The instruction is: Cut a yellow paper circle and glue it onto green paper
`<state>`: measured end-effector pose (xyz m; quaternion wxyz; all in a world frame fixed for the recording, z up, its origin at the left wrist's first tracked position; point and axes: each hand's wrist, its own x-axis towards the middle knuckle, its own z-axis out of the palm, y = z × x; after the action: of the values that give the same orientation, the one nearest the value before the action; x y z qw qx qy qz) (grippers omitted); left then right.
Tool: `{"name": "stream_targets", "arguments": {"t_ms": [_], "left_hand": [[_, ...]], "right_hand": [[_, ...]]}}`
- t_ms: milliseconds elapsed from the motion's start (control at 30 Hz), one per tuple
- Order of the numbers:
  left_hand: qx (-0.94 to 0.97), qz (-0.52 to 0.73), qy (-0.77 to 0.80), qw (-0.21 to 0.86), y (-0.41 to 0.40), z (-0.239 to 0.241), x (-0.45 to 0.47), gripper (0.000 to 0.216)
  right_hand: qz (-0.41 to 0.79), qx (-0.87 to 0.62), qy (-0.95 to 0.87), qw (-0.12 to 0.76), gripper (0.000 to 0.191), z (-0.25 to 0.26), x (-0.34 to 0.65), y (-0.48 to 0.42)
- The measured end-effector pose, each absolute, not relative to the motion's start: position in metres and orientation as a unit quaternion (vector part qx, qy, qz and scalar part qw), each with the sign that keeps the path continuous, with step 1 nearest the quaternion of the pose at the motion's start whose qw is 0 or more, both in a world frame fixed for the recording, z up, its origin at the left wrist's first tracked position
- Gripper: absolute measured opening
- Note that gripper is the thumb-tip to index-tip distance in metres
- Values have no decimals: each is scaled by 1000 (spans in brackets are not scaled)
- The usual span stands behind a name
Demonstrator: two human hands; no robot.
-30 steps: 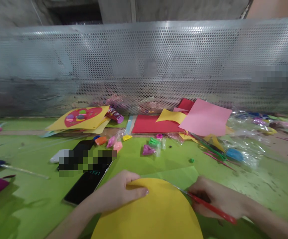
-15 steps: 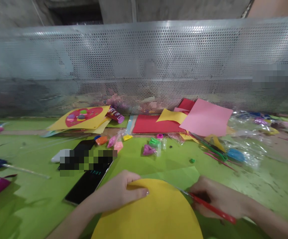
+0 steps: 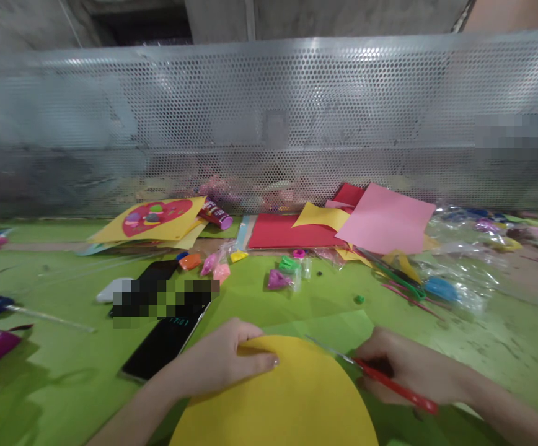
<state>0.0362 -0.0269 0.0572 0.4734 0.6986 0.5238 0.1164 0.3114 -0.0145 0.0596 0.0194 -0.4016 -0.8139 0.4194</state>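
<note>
A sheet of yellow paper (image 3: 282,396) with a rounded top edge fills the bottom middle of the head view. My left hand (image 3: 225,359) pinches its upper left edge, thumb on top. In my right hand (image 3: 394,362) is a pair of red-handled scissors (image 3: 385,379), fingers wrapped round the grips. The metal blades lie along the paper's upper right edge and point up and left. Whether the blades are apart cannot be made out. Behind the yellow paper lies a light green sheet (image 3: 329,328).
Two dark phones (image 3: 157,347) lie left of my left hand. Small bags of coloured clay (image 3: 278,279) are scattered ahead. Red paper (image 3: 292,232), pink paper (image 3: 385,217) and a yellow card with a red heart (image 3: 157,220) lie before a perforated metal panel (image 3: 269,93). Green-handled scissors (image 3: 403,282) rest at right.
The red scissors have shifted very slightly, and more of the blade shows beside the paper edge. My left hand and the yellow paper have hardly moved.
</note>
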Motion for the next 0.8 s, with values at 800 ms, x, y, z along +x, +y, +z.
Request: {"name": "stream_targets", "arguments": {"t_ms": [800], "left_hand": [[705, 121, 520, 466, -29, 59, 39, 31]], "right_hand": [[422, -377, -824, 11, 14, 64, 308, -17]]}}
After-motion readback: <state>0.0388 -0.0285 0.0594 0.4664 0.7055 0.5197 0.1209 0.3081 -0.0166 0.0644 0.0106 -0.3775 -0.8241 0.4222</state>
